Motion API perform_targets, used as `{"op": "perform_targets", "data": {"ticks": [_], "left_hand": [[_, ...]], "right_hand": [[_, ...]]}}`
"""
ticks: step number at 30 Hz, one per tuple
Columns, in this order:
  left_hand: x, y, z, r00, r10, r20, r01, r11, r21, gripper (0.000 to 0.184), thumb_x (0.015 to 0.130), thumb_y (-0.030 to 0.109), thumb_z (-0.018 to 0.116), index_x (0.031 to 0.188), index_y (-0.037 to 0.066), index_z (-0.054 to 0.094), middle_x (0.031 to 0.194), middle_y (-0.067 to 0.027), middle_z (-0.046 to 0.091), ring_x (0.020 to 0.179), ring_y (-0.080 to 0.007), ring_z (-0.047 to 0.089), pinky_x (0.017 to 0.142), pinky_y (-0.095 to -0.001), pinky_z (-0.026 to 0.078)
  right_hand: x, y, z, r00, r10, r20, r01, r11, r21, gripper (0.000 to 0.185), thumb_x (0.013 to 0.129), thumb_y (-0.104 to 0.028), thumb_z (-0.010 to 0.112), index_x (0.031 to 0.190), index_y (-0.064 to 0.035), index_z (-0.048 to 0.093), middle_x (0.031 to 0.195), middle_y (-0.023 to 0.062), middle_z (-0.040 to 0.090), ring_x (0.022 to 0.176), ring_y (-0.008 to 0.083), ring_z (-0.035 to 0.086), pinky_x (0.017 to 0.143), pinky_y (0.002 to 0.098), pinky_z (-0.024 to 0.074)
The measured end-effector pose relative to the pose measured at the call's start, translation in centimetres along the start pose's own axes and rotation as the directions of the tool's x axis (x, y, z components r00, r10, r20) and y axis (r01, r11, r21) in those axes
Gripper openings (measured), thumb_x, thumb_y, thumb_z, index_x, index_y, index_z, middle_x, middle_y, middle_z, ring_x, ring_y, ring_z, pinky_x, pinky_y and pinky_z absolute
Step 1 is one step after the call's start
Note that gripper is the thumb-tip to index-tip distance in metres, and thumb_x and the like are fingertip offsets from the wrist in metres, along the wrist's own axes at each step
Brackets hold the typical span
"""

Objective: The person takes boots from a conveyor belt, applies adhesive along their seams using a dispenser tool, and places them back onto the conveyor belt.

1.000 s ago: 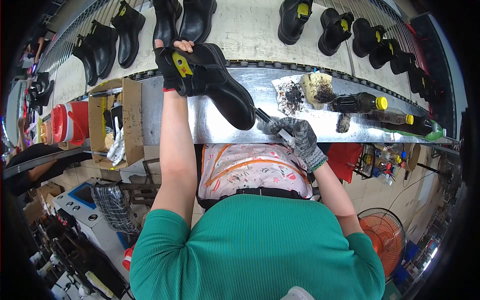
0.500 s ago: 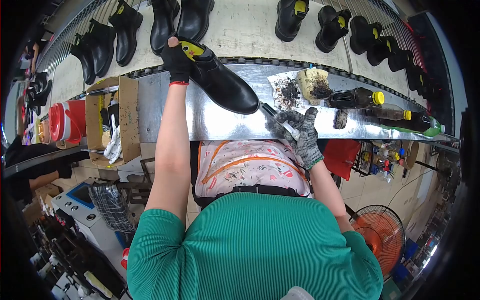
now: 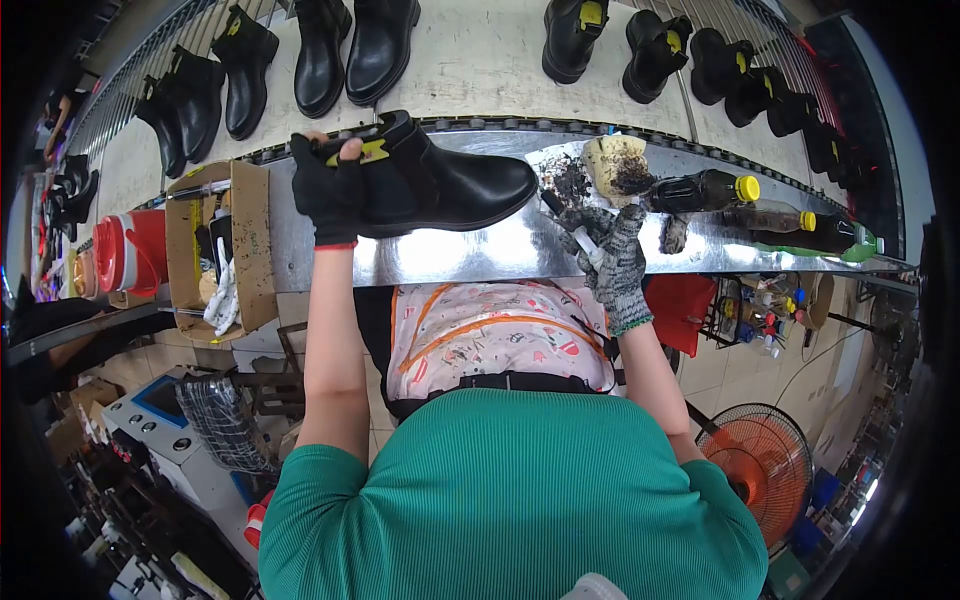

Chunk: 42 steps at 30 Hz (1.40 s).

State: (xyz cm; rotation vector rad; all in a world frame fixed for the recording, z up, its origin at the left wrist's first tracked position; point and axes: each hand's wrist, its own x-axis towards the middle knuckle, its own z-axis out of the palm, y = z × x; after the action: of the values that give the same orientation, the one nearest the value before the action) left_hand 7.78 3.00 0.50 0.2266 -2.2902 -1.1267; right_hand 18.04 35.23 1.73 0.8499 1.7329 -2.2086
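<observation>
My left hand (image 3: 328, 190), in a black glove with bare fingertips, grips a black ankle boot (image 3: 450, 185) by its opening, where a yellow lining shows. The boot lies sideways just above the metal bench, toe to the right. In a speckled grey knit glove, my right hand (image 3: 612, 262) is closed around a slim tool (image 3: 588, 243) with a white shaft and a dark end, perhaps a small brush. That dark end points up and left, near the boot's toe but apart from it. Behind it lie a white cloth (image 3: 560, 172) smeared black and a stained sponge (image 3: 615, 168).
Bottles with yellow caps (image 3: 705, 192) lie on the bench (image 3: 440, 258) at the right, beside a dark-stained scrap (image 3: 674, 234). A cardboard box (image 3: 255, 240) of tools and a red jug (image 3: 135, 250) are on the left. Black boots (image 3: 380, 50) line the conveyor (image 3: 480, 70) behind.
The boot has turned from slanting down to nearly level, its toe moving up and right. My left hand has moved down and left. The tool's dark end has shifted slightly right, away from the toe.
</observation>
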Motion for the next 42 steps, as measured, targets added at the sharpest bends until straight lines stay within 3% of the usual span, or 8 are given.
{"op": "perform_targets", "data": {"ticks": [8,12,20,21,24,25,36,42], "left_hand": [[-4.9,3.0,-3.0,0.994,-0.099,0.053,0.09,0.984,0.154,0.065,0.054,0.042,0.087,0.089,0.008,0.044,0.071,-0.0052,0.054,0.062,-0.0189,0.058,0.057,-0.0312,0.047],[-6.7,5.0,-4.3,0.947,-0.222,0.234,0.228,0.974,0.0,0.065,0.057,0.028,0.087,0.1,0.005,0.043,0.075,-0.0041,0.052,0.069,-0.0135,0.058,0.06,-0.0262,0.048],[-9.7,5.1,-4.9,0.557,-0.413,0.721,0.69,0.713,-0.125,0.067,0.066,0.01,0.077,0.124,0.002,0.044,0.093,-0.0088,0.063,0.079,-0.0145,0.061,0.066,-0.0273,0.051],[-10.3,4.8,-4.5,0.502,-0.4,0.767,0.756,0.634,-0.164,0.061,0.067,0.009,0.076,0.12,0.001,0.048,0.092,-0.008,0.063,0.079,-0.0139,0.06,0.066,-0.0272,0.051],[-11.5,5.0,-3.8,0.394,-0.369,0.842,0.832,0.533,-0.155,0.046,0.07,0.007,0.073,0.112,0.0,0.055,0.092,-0.0063,0.064,0.078,-0.0126,0.06,0.066,-0.026,0.05],[-11.9,5.2,-3.7,0.368,-0.363,0.856,0.84,0.525,-0.138,0.042,0.07,0.006,0.072,0.109,0.0,0.058,0.092,-0.0058,0.064,0.078,-0.0123,0.06,0.066,-0.0255,0.05],[-12.9,6.8,-3.0,0.366,-0.363,0.857,0.867,0.467,-0.173,0.036,0.073,0.007,0.069,0.107,0.001,0.06,0.09,-0.0035,0.062,0.076,-0.0106,0.058,0.067,-0.0248,0.048],[-12.4,7.8,-2.7,0.309,-0.377,0.873,0.891,0.435,-0.128,0.04,0.075,0.006,0.065,0.113,0.0,0.056,0.097,-0.0055,0.063,0.085,-0.0139,0.06,0.076,-0.027,0.049]], "right_hand": [[1.2,0.2,-0.7,0.963,-0.208,0.17,0.244,0.941,-0.232,0.075,0.092,-0.065,0.018,0.096,-0.0102,0.07,0.085,0.0019,0.069,0.052,0.0057,0.048,0.046,0.0188,0.0369],[1.3,0.2,-0.6,0.933,-0.285,0.22,0.339,0.899,-0.276,0.053,0.096,-0.048,0.035,0.095,-0.0077,0.069,0.087,0.0031,0.069,0.062,0.0097,0.057,0.056,0.0233,0.0449],[-0.2,-0.8,-0.1,0.745,-0.452,0.491,0.667,0.532,-0.521,0.028,0.095,-0.024,0.05,0.098,-0.0011,0.066,0.09,0.0093,0.069,0.077,0.0148,0.064,0.07,0.0267,0.0501],[-1.3,-1.4,0.4,0.813,-0.382,0.44,0.577,0.633,-0.517,0.015,0.089,-0.005,0.055,0.097,-0.0008,0.066,0.09,0.01,0.069,0.083,0.0159,0.065,0.076,0.0285,0.0508],[-2.9,-1.6,0.2,0.846,-0.339,0.412,0.529,0.626,-0.573,0.016,0.089,-0.008,0.054,0.095,-0.0013,0.067,0.089,0.0098,0.07,0.081,0.0164,0.065,0.075,0.029,0.0507],[-3.3,-1.5,-0.1,0.862,-0.275,0.425,0.484,0.695,-0.532,0.064,0.097,-0.051,0.02,0.098,-0.0074,0.067,0.092,0.0089,0.069,0.083,0.0208,0.066,0.079,0.0326,0.0497],[-5.3,-0.9,-1.9,0.722,-0.434,0.539,0.662,0.208,-0.72,0.016,0.082,-0.014,0.059,0.094,-0.0101,0.067,0.09,0.0083,0.067,0.082,0.0259,0.065,0.073,0.0345,0.0512],[-6.5,-1.5,-3.5,0.798,-0.318,0.512,0.602,0.364,-0.711,0.014,0.08,-0.013,0.06,0.092,-0.0085,0.067,0.088,0.0079,0.068,0.082,0.0266,0.065,0.074,0.0346,0.0513]]}}
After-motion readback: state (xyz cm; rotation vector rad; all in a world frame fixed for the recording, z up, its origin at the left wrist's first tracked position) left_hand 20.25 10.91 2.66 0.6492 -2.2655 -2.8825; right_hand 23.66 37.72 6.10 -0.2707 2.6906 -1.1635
